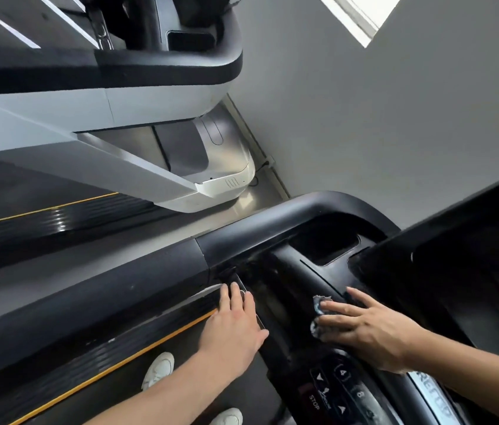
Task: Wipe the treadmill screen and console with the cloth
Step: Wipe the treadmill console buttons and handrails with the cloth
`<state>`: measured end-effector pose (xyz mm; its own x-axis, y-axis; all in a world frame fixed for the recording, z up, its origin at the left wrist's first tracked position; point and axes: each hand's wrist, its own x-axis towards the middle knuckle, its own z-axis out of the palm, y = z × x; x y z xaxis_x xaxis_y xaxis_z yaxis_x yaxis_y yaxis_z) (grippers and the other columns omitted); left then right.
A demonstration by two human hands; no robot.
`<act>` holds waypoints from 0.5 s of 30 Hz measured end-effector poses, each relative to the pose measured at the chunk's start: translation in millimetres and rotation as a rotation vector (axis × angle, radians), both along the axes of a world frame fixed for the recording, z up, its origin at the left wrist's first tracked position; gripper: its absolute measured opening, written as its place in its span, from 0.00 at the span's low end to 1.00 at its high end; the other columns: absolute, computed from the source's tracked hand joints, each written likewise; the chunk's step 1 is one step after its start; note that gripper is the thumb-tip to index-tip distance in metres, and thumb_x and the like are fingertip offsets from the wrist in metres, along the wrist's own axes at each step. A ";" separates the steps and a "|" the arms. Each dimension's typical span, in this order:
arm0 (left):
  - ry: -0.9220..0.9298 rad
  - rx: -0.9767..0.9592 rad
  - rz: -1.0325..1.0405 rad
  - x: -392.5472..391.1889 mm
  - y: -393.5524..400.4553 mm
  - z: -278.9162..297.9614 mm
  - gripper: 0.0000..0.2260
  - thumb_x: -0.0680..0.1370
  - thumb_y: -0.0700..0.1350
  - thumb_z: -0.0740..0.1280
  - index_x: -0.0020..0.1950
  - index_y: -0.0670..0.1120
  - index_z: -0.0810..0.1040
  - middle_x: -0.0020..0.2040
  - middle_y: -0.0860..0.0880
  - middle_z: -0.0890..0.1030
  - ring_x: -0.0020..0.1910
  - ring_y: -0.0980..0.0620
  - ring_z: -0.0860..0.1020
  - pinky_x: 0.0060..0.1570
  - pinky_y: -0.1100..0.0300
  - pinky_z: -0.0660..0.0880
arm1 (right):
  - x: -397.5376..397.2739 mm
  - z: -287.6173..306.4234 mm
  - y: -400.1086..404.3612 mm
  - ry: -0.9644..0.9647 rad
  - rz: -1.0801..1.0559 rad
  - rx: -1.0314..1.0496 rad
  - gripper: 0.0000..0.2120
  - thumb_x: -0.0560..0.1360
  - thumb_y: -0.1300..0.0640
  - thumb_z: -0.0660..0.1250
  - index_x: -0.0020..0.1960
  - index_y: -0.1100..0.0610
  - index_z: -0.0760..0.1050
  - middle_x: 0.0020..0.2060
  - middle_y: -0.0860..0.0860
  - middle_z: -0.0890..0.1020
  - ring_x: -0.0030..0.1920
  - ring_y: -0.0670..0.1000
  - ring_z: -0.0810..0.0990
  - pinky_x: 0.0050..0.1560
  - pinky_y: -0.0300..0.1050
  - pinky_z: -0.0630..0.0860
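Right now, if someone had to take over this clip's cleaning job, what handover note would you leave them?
Left hand: open, resting flat on the treadmill's black side handrail edge, holding nothing.
Right hand: open, fingers straight, pressing the crumpled grey cloth onto the glossy black console, just above the keypad with the STOP button.
Done: cannot tell how much has been wiped.
Left: the large dark screen at the right is not under the cloth; keypad area too.
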<state>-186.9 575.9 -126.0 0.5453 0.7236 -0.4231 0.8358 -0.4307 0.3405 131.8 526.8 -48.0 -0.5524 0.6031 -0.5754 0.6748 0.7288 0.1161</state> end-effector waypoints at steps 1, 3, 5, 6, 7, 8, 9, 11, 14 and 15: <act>0.010 -0.001 -0.011 -0.3 0.6 0.6 0.39 0.84 0.65 0.56 0.84 0.39 0.49 0.83 0.33 0.49 0.83 0.34 0.47 0.77 0.47 0.65 | 0.5 2.1 2.6 -0.004 -0.001 -0.019 0.29 0.78 0.43 0.61 0.78 0.33 0.62 0.79 0.34 0.64 0.83 0.46 0.57 0.75 0.65 0.50; 0.035 0.011 -0.035 0.6 2.4 0.9 0.39 0.85 0.65 0.56 0.83 0.38 0.49 0.83 0.31 0.49 0.83 0.32 0.48 0.77 0.46 0.66 | -11.4 -1.7 21.0 -0.009 -0.009 -0.034 0.29 0.79 0.43 0.59 0.80 0.34 0.60 0.78 0.35 0.66 0.82 0.45 0.58 0.76 0.66 0.47; 0.064 0.014 -0.064 3.5 4.7 1.3 0.40 0.85 0.64 0.56 0.83 0.37 0.49 0.82 0.29 0.51 0.82 0.30 0.50 0.78 0.46 0.64 | -37.8 -19.3 53.1 -0.001 -0.055 -0.027 0.27 0.82 0.43 0.57 0.80 0.37 0.61 0.79 0.38 0.67 0.83 0.46 0.57 0.78 0.68 0.44; 0.082 0.014 -0.078 5.0 6.2 1.6 0.40 0.85 0.64 0.56 0.83 0.36 0.49 0.82 0.29 0.51 0.82 0.29 0.51 0.78 0.46 0.64 | -53.5 -29.6 70.6 -0.005 -0.095 -0.026 0.26 0.83 0.43 0.56 0.80 0.38 0.62 0.80 0.40 0.66 0.83 0.47 0.57 0.79 0.69 0.43; 0.098 0.017 -0.088 6.0 8.0 2.2 0.40 0.84 0.64 0.57 0.83 0.36 0.49 0.81 0.28 0.52 0.81 0.29 0.51 0.78 0.46 0.64 | -67.7 -39.6 86.7 -0.012 -0.133 -0.016 0.25 0.83 0.42 0.56 0.80 0.38 0.63 0.81 0.42 0.65 0.83 0.49 0.56 0.80 0.70 0.43; 0.107 0.024 -0.098 6.1 9.9 2.2 0.40 0.84 0.64 0.57 0.83 0.36 0.49 0.81 0.28 0.52 0.81 0.29 0.52 0.78 0.46 0.64 | -78.0 -48.6 98.7 -0.019 -0.172 0.008 0.24 0.83 0.42 0.56 0.79 0.38 0.64 0.82 0.43 0.63 0.84 0.50 0.55 0.80 0.70 0.44; 0.110 0.035 -0.108 5.9 11.4 1.6 0.41 0.84 0.65 0.57 0.83 0.36 0.49 0.81 0.29 0.52 0.81 0.29 0.52 0.77 0.46 0.65 | -84.0 -53.8 104.8 -0.022 -0.213 0.040 0.24 0.84 0.43 0.56 0.79 0.38 0.64 0.83 0.44 0.62 0.84 0.51 0.54 0.80 0.71 0.45; 0.108 0.058 -0.131 3.3 11.7 -1.1 0.41 0.84 0.65 0.57 0.83 0.36 0.49 0.81 0.29 0.53 0.81 0.30 0.53 0.77 0.46 0.65 | -81.8 -54.8 93.9 -0.022 -0.279 0.072 0.26 0.84 0.44 0.57 0.81 0.38 0.60 0.84 0.47 0.57 0.85 0.52 0.52 0.80 0.70 0.47; 0.116 0.095 -0.168 -2.1 10.0 -4.1 0.40 0.84 0.65 0.55 0.83 0.36 0.48 0.81 0.29 0.52 0.81 0.30 0.53 0.78 0.46 0.63 | -53.5 -44.9 44.6 -0.002 -0.335 0.075 0.28 0.83 0.43 0.58 0.82 0.37 0.57 0.85 0.49 0.56 0.85 0.52 0.50 0.80 0.69 0.53; 0.116 0.100 -0.172 -3.2 9.9 -4.0 0.40 0.84 0.65 0.55 0.83 0.37 0.48 0.82 0.29 0.53 0.81 0.30 0.53 0.78 0.47 0.63 | -41.6 -40.3 27.4 0.004 -0.350 0.088 0.28 0.83 0.42 0.58 0.82 0.35 0.56 0.84 0.47 0.57 0.84 0.52 0.51 0.79 0.68 0.56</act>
